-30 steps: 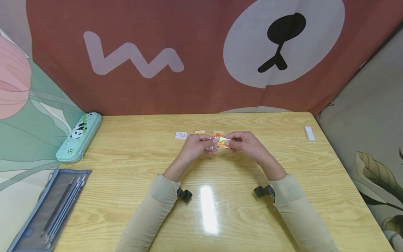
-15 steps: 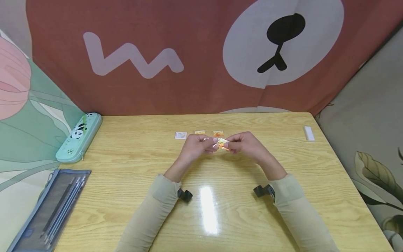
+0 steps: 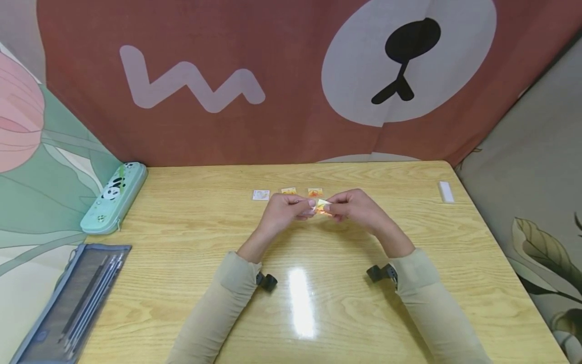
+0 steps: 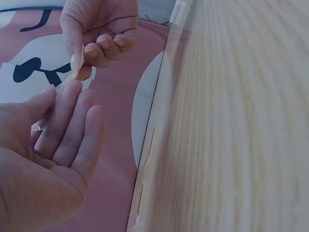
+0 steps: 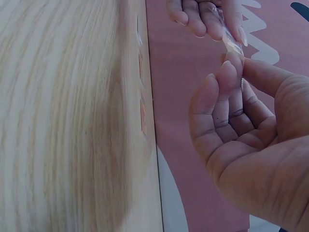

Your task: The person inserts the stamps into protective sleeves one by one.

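Over the far part of the table, both hands meet at a small orange-and-yellow card (image 3: 323,207). My right hand (image 3: 356,208) pinches the card's right side between thumb and forefinger. At its left end, my left hand (image 3: 283,212) pinches clear plastic film (image 5: 235,46) that joins the card. In the right wrist view the card stands nearly edge-on, its lower part hidden by fingers. Just beyond the hands lie a white card (image 3: 261,195) and two orange cards, one left (image 3: 288,191) and one right (image 3: 315,192), in a row on the table.
A mint panda pencil case (image 3: 114,198) sits at the table's left edge. Nearer, a mesh zip pouch (image 3: 86,298) holds several pencils. At the far right lies a white block (image 3: 446,192). Printed cloth (image 3: 291,136) hangs along the table's back edge.
Both hands stay almost in place. The card between them has shifted its tilt slightly, and less clear plastic shows by the left fingers than a second ago.
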Motion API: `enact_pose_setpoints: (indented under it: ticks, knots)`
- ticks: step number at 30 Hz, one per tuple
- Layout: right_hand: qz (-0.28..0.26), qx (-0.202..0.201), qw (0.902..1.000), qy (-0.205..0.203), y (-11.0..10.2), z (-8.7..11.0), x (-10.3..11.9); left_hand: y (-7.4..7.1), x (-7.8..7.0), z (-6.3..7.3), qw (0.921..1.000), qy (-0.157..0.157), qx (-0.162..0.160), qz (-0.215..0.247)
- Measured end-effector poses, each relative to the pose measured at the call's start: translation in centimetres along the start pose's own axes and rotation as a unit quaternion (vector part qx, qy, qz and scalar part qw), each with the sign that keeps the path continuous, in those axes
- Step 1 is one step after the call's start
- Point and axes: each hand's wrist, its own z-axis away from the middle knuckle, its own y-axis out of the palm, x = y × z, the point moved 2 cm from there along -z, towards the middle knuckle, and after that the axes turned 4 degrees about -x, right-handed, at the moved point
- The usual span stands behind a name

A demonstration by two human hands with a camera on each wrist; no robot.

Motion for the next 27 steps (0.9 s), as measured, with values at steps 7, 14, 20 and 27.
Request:
enact_pose_setpoints:
  ticks: [7, 14, 20, 27]
  knots:
    - [-0.018, -0.010, 0.9998, -0.008, 0.11, 0.10, 0.20, 0.03, -0.03, -0.03, 1.0000, -0.001, -0.003, 0.002]
    - [-0.002, -0.006, 0.9999, -0.011, -0.05, 0.23, 0.38, 0.23, 0.01, -0.04, 0.9998, 0.005, -0.015, 0.016]
    - [0.002, 0.009, 0.9998, -0.020, -0.08, 0.19, 0.51, 0.26, -0.01, 0.09, 0.9996, 0.010, -0.015, 0.022]
    - [0.013, 0.025, 0.9993, -0.024, -0.16, 0.10, 0.69, 0.26, -0.06, -0.01, 0.9997, -0.002, 0.000, 0.026]
